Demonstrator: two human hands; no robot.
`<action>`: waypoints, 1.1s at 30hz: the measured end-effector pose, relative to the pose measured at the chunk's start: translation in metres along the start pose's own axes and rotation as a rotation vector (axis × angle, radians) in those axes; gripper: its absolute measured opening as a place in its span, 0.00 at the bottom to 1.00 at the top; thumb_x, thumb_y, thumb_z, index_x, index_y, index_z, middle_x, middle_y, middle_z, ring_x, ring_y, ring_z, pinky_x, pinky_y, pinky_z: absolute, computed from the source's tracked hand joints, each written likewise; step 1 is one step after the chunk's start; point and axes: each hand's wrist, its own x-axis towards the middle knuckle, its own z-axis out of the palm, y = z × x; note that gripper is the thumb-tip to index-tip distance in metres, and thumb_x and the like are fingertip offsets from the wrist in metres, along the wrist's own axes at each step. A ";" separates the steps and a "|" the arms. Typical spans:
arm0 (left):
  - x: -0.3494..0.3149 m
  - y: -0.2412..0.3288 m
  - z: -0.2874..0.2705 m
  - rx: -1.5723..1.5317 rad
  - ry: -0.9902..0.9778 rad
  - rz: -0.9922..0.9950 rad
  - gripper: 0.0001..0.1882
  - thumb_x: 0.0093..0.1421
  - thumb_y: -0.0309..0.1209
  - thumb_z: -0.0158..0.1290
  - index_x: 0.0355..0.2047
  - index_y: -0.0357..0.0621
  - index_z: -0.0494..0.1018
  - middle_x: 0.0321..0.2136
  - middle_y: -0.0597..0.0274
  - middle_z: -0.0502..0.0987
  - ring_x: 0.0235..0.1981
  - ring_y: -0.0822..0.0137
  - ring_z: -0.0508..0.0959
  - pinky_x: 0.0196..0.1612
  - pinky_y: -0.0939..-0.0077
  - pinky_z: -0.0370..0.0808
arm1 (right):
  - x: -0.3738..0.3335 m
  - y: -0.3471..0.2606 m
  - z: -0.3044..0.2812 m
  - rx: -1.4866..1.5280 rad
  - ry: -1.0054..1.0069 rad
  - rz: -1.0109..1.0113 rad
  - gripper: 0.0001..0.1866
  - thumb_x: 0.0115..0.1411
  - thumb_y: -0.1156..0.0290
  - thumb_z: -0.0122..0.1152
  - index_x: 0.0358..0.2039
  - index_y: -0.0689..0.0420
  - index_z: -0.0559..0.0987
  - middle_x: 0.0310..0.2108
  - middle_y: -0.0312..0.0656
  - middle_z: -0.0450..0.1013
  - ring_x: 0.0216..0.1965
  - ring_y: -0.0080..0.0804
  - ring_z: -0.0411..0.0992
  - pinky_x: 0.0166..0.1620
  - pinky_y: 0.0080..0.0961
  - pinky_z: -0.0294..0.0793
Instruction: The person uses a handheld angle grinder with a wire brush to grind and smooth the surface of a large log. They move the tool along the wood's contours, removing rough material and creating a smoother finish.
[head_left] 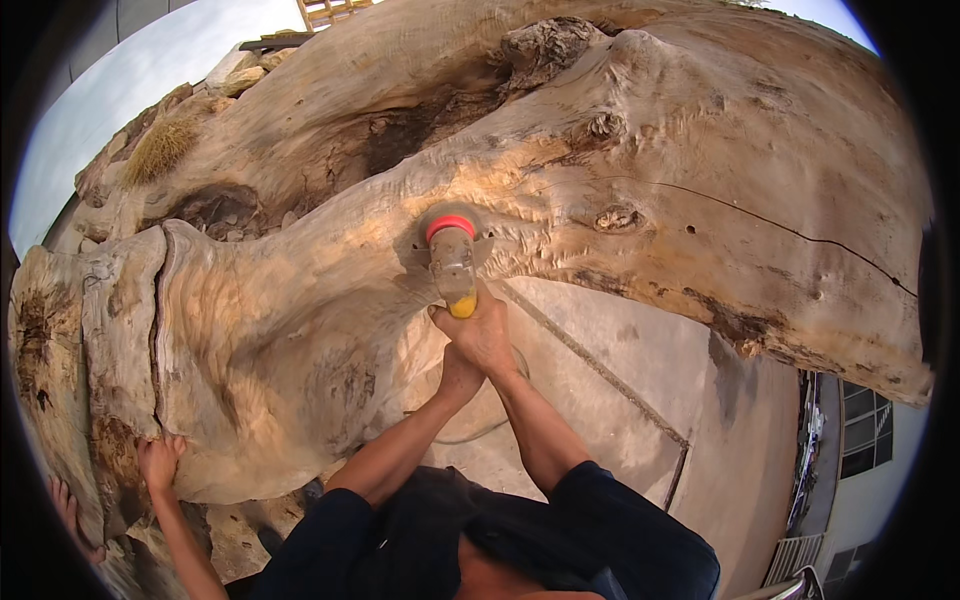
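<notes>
A handheld power grinder (452,262), grey and dusty with a red ring at its head and a yellow rear part, is pressed against a huge pale log (640,130). Its round disc is blurred against the wood. My right hand (485,335) wraps round the grinder's body just behind the yellow part, thumb on the left side. Close behind and below it, my left hand (462,372) is closed too, its fingers largely hidden; it seems to grip the tool's rear end. Rippled, lighter wood surrounds the disc.
Another person's hand (161,462) rests on the log's lower left edge, with a further hand (66,508) at the far left. A long crack (760,213) runs along the log's right part. Below lies concrete ground (620,350); rocks (235,72) and dry grass (162,148) stand behind.
</notes>
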 end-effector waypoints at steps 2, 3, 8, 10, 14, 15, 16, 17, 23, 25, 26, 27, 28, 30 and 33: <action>-0.005 0.020 -0.007 0.044 0.009 0.013 0.12 0.63 0.28 0.59 0.44 0.34 0.78 0.40 0.49 0.85 0.47 0.59 0.85 0.45 0.61 0.79 | 0.001 0.003 0.002 -0.004 -0.003 0.023 0.19 0.53 0.68 0.75 0.40 0.65 0.80 0.30 0.42 0.80 0.33 0.27 0.76 0.40 0.33 0.78; -0.005 0.025 -0.009 0.046 0.002 0.023 0.12 0.63 0.28 0.59 0.44 0.33 0.77 0.40 0.49 0.85 0.46 0.60 0.85 0.45 0.62 0.79 | 0.001 0.001 0.001 0.017 0.006 0.043 0.20 0.53 0.67 0.75 0.41 0.66 0.80 0.30 0.43 0.80 0.34 0.28 0.77 0.41 0.33 0.78; 0.001 0.029 0.013 -0.064 -0.130 -0.011 0.09 0.63 0.26 0.59 0.41 0.33 0.77 0.37 0.51 0.84 0.42 0.65 0.83 0.43 0.65 0.78 | -0.006 -0.010 -0.030 0.042 0.151 0.067 0.22 0.53 0.68 0.75 0.45 0.65 0.79 0.32 0.49 0.82 0.33 0.36 0.80 0.40 0.35 0.79; 0.004 0.041 0.025 -0.053 -0.201 0.032 0.07 0.63 0.25 0.58 0.39 0.33 0.76 0.35 0.53 0.84 0.40 0.67 0.82 0.41 0.67 0.77 | -0.006 -0.007 -0.047 0.060 0.223 0.102 0.21 0.53 0.69 0.75 0.44 0.65 0.80 0.31 0.46 0.81 0.32 0.32 0.78 0.39 0.33 0.78; 0.010 0.061 0.037 -0.087 -0.243 0.128 0.04 0.60 0.20 0.55 0.36 0.33 0.75 0.31 0.56 0.83 0.36 0.69 0.80 0.39 0.69 0.75 | -0.005 -0.019 -0.068 0.195 0.280 0.135 0.11 0.54 0.73 0.74 0.32 0.63 0.78 0.26 0.33 0.76 0.27 0.19 0.70 0.33 0.23 0.73; 0.008 0.062 0.036 -0.055 -0.250 0.083 0.03 0.61 0.20 0.54 0.35 0.33 0.75 0.30 0.56 0.83 0.36 0.68 0.81 0.39 0.68 0.76 | -0.007 -0.018 -0.066 0.188 0.281 0.114 0.11 0.54 0.73 0.74 0.31 0.62 0.78 0.26 0.32 0.76 0.28 0.18 0.70 0.32 0.23 0.73; 0.007 0.058 0.034 -0.072 -0.221 0.077 0.04 0.61 0.20 0.54 0.36 0.33 0.76 0.31 0.55 0.83 0.37 0.68 0.81 0.39 0.68 0.76 | -0.007 -0.013 -0.063 0.179 0.256 0.124 0.11 0.54 0.73 0.74 0.31 0.62 0.78 0.27 0.32 0.76 0.28 0.18 0.70 0.33 0.24 0.73; 0.005 0.051 0.033 -0.090 -0.191 0.070 0.04 0.61 0.21 0.54 0.36 0.33 0.76 0.31 0.55 0.83 0.37 0.68 0.82 0.40 0.67 0.76 | -0.007 -0.003 -0.058 0.169 0.230 0.134 0.11 0.54 0.73 0.74 0.31 0.62 0.79 0.27 0.32 0.76 0.28 0.19 0.71 0.33 0.24 0.74; -0.016 0.014 0.005 -0.148 -0.077 -0.120 0.14 0.62 0.30 0.60 0.45 0.35 0.78 0.40 0.48 0.84 0.46 0.62 0.83 0.46 0.64 0.78 | -0.013 -0.009 -0.016 -0.048 0.056 0.096 0.22 0.53 0.64 0.74 0.42 0.65 0.77 0.31 0.59 0.81 0.34 0.54 0.82 0.40 0.42 0.80; -0.018 0.007 -0.006 -0.060 -0.038 -0.101 0.16 0.61 0.32 0.61 0.47 0.37 0.77 0.42 0.47 0.84 0.48 0.58 0.83 0.47 0.62 0.78 | -0.012 0.001 0.002 -0.081 0.029 0.066 0.23 0.52 0.62 0.73 0.42 0.65 0.77 0.31 0.61 0.80 0.35 0.59 0.81 0.40 0.44 0.80; -0.020 0.006 -0.011 -0.017 -0.017 -0.094 0.17 0.61 0.33 0.61 0.48 0.37 0.77 0.43 0.46 0.84 0.50 0.57 0.83 0.48 0.62 0.78 | -0.013 0.005 0.008 -0.097 0.013 0.053 0.23 0.52 0.61 0.73 0.42 0.64 0.77 0.30 0.62 0.80 0.35 0.62 0.81 0.40 0.45 0.80; -0.027 0.007 -0.009 -0.026 0.030 -0.070 0.20 0.60 0.35 0.63 0.49 0.39 0.77 0.43 0.46 0.84 0.49 0.53 0.84 0.48 0.60 0.78 | -0.017 0.008 0.010 -0.109 0.016 0.061 0.23 0.52 0.60 0.72 0.41 0.65 0.77 0.30 0.62 0.80 0.34 0.63 0.80 0.40 0.45 0.80; -0.027 0.009 -0.010 -0.014 -0.001 -0.046 0.19 0.60 0.35 0.63 0.48 0.39 0.77 0.42 0.47 0.84 0.48 0.53 0.84 0.48 0.60 0.79 | -0.018 0.007 0.009 -0.092 0.039 0.071 0.23 0.52 0.61 0.72 0.41 0.65 0.77 0.30 0.62 0.80 0.35 0.62 0.81 0.40 0.45 0.80; -0.023 0.013 -0.011 0.011 -0.062 0.004 0.17 0.59 0.34 0.62 0.46 0.38 0.78 0.40 0.48 0.85 0.46 0.53 0.85 0.46 0.60 0.79 | -0.018 0.007 0.003 -0.055 0.086 0.089 0.23 0.52 0.62 0.73 0.42 0.65 0.77 0.30 0.62 0.80 0.35 0.62 0.81 0.40 0.46 0.80; -0.014 0.030 0.007 0.084 -0.216 -0.042 0.13 0.60 0.31 0.60 0.42 0.35 0.78 0.35 0.48 0.85 0.42 0.54 0.85 0.42 0.61 0.79 | -0.020 -0.004 -0.023 -0.010 0.254 0.033 0.22 0.52 0.66 0.73 0.44 0.65 0.78 0.30 0.58 0.81 0.32 0.53 0.83 0.38 0.42 0.80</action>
